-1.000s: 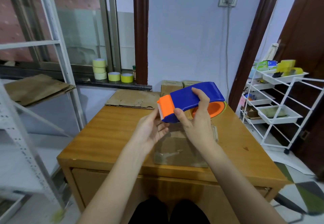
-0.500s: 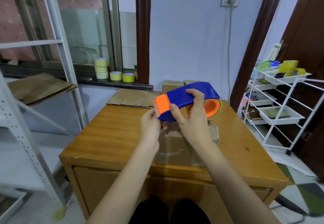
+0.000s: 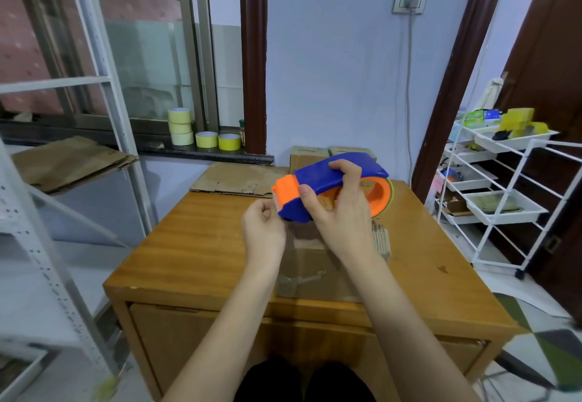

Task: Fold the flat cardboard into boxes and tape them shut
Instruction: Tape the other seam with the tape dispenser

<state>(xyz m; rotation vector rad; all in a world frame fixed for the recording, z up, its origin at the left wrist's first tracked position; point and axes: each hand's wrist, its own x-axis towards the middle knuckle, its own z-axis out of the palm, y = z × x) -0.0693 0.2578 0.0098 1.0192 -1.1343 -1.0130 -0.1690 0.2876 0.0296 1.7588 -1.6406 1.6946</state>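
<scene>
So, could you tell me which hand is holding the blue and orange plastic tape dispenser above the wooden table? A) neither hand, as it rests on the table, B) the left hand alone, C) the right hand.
C: the right hand wraps around the blue and orange plastic tape dispenser, lifted above the wooden table, while the left hand pinches at its orange cutter end.
</scene>
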